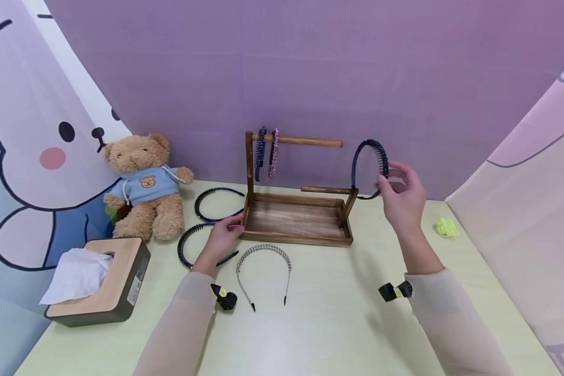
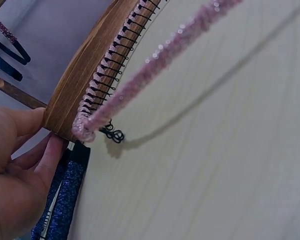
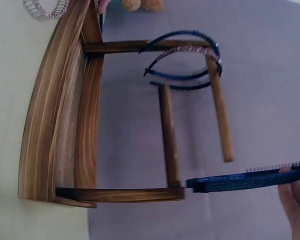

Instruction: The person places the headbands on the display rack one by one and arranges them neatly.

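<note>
Right hand (image 1: 402,196) raised above the table (image 1: 338,324), just right of the wooden stand (image 1: 297,215). Thumb and fingertips pinch a dark blue toothed headband (image 1: 370,166), held upright like an arch. Its lower end sits close beside the right end of the stand's lower rod; contact cannot be told from the head view. In the right wrist view the blue headband (image 3: 240,181) runs from the fingers (image 3: 296,192) to the end of the stand's short post.

Left hand (image 1: 223,235) low on the table, fingers lightly bent, tips against the front left corner of the stand's base. Left wrist view confirms fingertips (image 2: 49,155) touching the wooden corner (image 2: 77,95); nothing clasped.

Stand position: middle of the table, toward the far edge. Its upper rod carries two headbands at the left end, one blue (image 1: 260,151), one pink (image 1: 273,151).

On the table: a pale beaded headband (image 1: 264,266) lies just in front of the stand; two dark headbands (image 1: 202,224) lie left of it, one partly under the left hand. A teddy bear (image 1: 143,185) sits near the far left corner, a tissue box (image 1: 101,279) at the left edge, a small yellow-green item (image 1: 445,227) near the right edge.
</note>
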`<state>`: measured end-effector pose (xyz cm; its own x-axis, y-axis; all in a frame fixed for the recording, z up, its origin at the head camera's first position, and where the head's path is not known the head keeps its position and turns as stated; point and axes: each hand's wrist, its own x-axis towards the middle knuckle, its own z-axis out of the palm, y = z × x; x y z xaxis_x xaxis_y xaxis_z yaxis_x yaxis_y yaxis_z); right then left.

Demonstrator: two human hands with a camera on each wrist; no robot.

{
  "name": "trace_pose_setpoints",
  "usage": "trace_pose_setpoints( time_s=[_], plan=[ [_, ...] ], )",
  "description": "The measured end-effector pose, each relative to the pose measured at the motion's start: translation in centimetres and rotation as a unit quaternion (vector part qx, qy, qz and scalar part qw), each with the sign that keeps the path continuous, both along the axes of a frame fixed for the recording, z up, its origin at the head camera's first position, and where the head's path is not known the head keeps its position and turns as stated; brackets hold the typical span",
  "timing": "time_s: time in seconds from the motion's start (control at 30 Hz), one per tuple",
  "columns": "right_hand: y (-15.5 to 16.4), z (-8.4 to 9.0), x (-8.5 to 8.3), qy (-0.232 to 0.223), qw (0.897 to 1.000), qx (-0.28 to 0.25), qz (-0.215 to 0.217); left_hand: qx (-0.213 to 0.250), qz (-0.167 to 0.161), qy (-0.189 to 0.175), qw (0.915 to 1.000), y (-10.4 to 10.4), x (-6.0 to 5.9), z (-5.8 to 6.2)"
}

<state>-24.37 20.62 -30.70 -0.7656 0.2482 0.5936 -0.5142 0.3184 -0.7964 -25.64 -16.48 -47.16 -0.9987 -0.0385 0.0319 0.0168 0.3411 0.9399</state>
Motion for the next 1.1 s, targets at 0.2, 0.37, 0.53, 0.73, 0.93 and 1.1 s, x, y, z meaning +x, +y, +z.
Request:
trace_pose_setpoints(
  time_s=[0.2, 0.37, 0.53, 0.73, 0.93, 1.1],
  plan=[
    [-0.5, -0.6, -3.2, 0.003, 1.000, -0.014, 0.008, 0.002, -0.003, 0.003, 1.0000, 0.1, 0.2, 0.3],
    [-1.6, -1.6, -5.3, -0.005, 1.000, 0.001, -0.012, -0.002, 0.002, 0.001, 1.0000, 0.1, 0.2, 0.3],
    [-3.3, -2.8, -7.0, -0.010, 0.999, 0.020, -0.025, -0.003, 0.004, 0.003, 1.0000, 0.0, 0.1, 0.2],
    [-5.0, -4.2, -8.1, -0.020, 0.998, 0.039, -0.039, -0.010, 0.006, 0.001, 0.9999, 0.2, 0.3, 0.3],
    [-6.8, -4.6, -8.7, -0.028, 0.998, 0.051, -0.037, -0.006, 0.009, -0.008, 0.9999, 0.2, 0.3, 0.3],
    [-8.6, -4.5, -9.0, -0.042, 0.997, 0.056, -0.014, -0.008, 0.010, -0.010, 0.9999, 0.1, 0.1, 0.3]
  ],
)
